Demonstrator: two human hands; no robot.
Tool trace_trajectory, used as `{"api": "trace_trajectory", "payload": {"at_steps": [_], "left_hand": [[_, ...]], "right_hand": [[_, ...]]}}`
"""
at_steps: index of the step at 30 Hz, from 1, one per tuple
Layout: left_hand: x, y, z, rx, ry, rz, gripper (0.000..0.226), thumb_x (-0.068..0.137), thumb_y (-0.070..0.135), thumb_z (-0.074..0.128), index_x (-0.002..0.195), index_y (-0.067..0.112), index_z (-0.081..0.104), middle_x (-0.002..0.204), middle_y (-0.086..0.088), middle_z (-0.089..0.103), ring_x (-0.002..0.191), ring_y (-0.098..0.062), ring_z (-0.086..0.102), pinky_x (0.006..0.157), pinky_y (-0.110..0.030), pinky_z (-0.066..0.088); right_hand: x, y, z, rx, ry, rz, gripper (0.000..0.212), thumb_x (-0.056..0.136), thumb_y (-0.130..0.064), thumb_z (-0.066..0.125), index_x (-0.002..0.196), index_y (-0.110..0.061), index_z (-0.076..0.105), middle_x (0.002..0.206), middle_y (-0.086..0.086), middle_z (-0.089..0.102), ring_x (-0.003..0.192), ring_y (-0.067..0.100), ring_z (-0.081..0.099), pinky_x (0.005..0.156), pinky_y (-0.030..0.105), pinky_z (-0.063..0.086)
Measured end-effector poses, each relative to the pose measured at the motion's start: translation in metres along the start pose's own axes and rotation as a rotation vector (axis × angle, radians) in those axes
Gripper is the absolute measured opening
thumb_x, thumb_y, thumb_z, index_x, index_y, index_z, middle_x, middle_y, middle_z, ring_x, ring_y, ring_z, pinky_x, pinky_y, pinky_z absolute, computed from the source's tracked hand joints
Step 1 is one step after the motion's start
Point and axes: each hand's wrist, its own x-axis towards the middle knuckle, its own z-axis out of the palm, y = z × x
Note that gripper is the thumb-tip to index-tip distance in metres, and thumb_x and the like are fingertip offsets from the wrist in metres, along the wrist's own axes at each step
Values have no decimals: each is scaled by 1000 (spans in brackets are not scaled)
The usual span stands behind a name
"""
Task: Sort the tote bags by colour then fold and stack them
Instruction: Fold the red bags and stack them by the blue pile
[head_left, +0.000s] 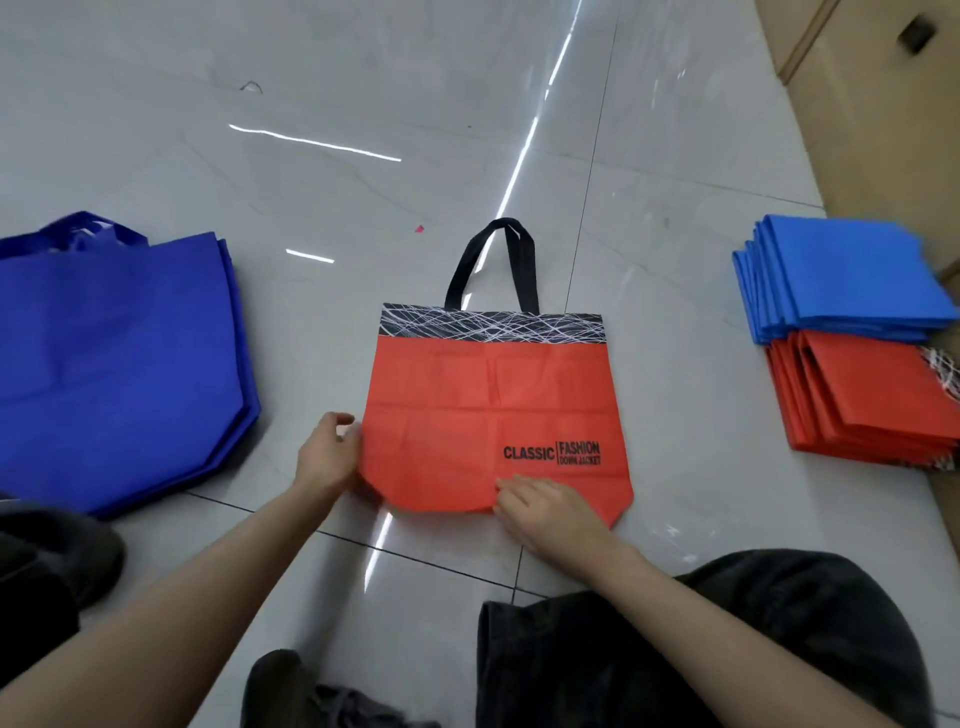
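Red bag (493, 410) lies flat on the floor (363, 104), blue bags (114, 364) left, blue stack (852, 280) and red stack (872, 400) right; left hand (330, 452) pinches its left edge, right hand (540, 506) rests on its near edge, grip unclear.

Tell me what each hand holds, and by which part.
The left hand pinches the red tote bag at its left side edge. The right hand lies on its bottom edge; whether it grips cannot be told.

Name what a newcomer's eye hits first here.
The red tote bag lies flat in the centre, black handles pointing away, the left hand at its left edge and the right hand on its bottom edge. Dark blue bags lie left; the blue stack and red stack sit right.
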Motion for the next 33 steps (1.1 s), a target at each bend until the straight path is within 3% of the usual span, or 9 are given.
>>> {"api": "trace_trajectory", "payload": {"at_steps": [5, 8, 13, 15, 17, 20, 22, 28, 33], "left_hand": [[16, 0, -22, 208, -188, 504, 80, 73, -26, 40, 142, 14, 37, 146, -12, 29, 136, -25, 30, 105, -26, 25], [28, 16, -20, 207, -200, 628, 40, 82, 3, 68, 118, 19, 61, 137, -2, 45, 126, -18, 43, 102, -29, 31], [33, 42, -12, -235, -196, 395, 15, 92, 15, 57, 105, 11, 64, 96, -2, 69, 83, 0, 62, 78, -16, 47], [36, 47, -12, -297, -157, 322, 14, 94, 17, 54, 105, 9, 60, 86, 4, 65, 72, 3, 59, 61, -6, 43], [42, 45, -13, -349, -180, 260, 15, 95, 20, 52, 104, 11, 58, 87, 5, 63, 77, -7, 60, 68, -11, 47], [52, 39, -11, -401, -213, 194, 18, 96, 26, 50, 106, 13, 58, 96, 0, 65, 87, -15, 61, 86, -34, 49], [57, 37, -7, -409, -218, 152, 23, 96, 28, 50, 110, 11, 58, 101, -4, 65, 85, -13, 61, 80, -30, 50], [76, 35, 9, -45, 34, 9, 38, 89, 44, 57, 99, 8, 54, 96, -9, 61, 92, -30, 59, 73, -35, 45], [66, 44, 31, 555, 305, 231, 54, 87, 42, 60, 119, 2, 46, 115, -22, 52, 105, -41, 51, 83, -46, 39]], "right_hand": [[23, 30, -38, 43, 178, 7, 8, 90, -21, 41, 91, -17, 48, 66, -2, 60, 51, 21, 60, 35, 25, 37], [41, 46, -57, -32, 218, -21, 11, 95, -29, 38, 90, -20, 41, 57, -3, 56, 41, 21, 54, 32, 22, 32], [52, 66, -91, 63, 81, 204, 56, 91, -65, 31, 92, -16, 58, 65, -3, 64, 54, 23, 61, 46, 27, 42], [43, 82, -94, 285, -77, 410, 39, 88, -54, 53, 102, -18, 60, 90, -5, 68, 77, 19, 63, 66, 30, 44], [35, 102, -91, 741, -81, 606, 19, 85, -29, 68, 100, -20, 61, 93, -3, 65, 82, 14, 58, 74, 28, 43], [30, 116, -77, 1105, 23, 808, 16, 87, -13, 66, 102, -16, 61, 95, -2, 64, 80, 4, 59, 73, 11, 44], [34, 117, -60, 1158, 94, 900, 19, 89, -16, 63, 108, -15, 61, 100, -8, 65, 85, -3, 60, 74, 5, 44], [73, 128, -21, 849, 250, 1218, 34, 87, -43, 62, 73, -13, 55, 67, -2, 53, 66, 17, 50, 60, 30, 37], [98, 123, 2, 371, -14, 1403, 39, 91, -47, 51, 102, -10, 58, 101, 10, 65, 95, 32, 60, 74, 34, 39]]}}
